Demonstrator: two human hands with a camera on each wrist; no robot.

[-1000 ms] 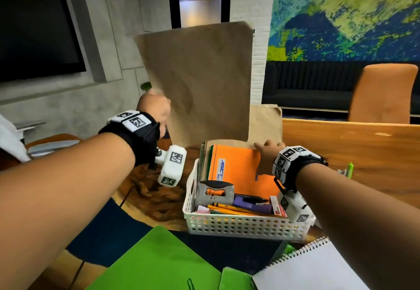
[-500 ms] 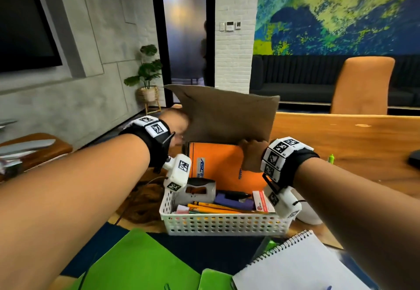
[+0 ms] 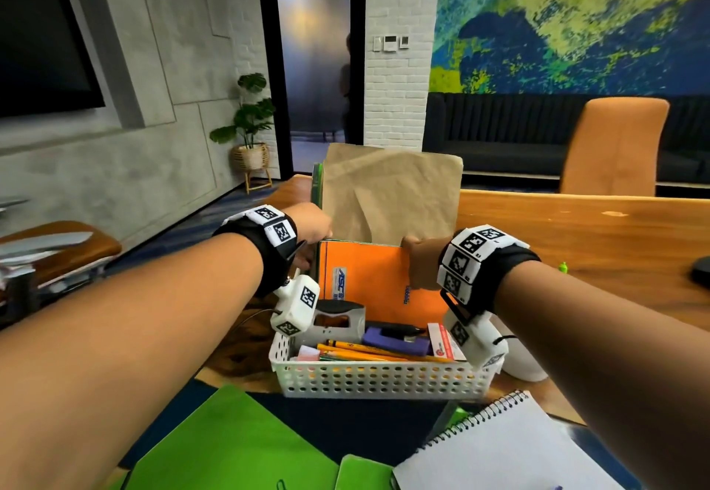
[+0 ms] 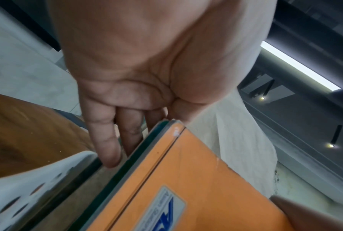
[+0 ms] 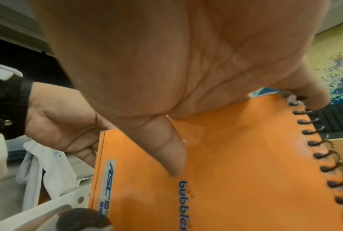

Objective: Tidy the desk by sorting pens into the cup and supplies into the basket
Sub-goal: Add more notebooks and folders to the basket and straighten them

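I saw the basket (image 3: 378, 378) standing on the desk (image 3: 599, 228). In its back part a notebook (image 3: 378, 278) stood upright, and an envelope (image 3: 392, 190) stood behind it. Before the notebook lay a stapler (image 3: 338, 318) at left and pencils (image 3: 369, 351) in front. A spiral pad (image 3: 499, 447) lay before the basket, at right.

Envelope (image 3: 392, 194), held high 1 s ago, now stands upright in basket (image 3: 376, 378) behind orange notebook (image 3: 380, 282); left hand (image 3: 313, 226) dropped to notebook's top corner.
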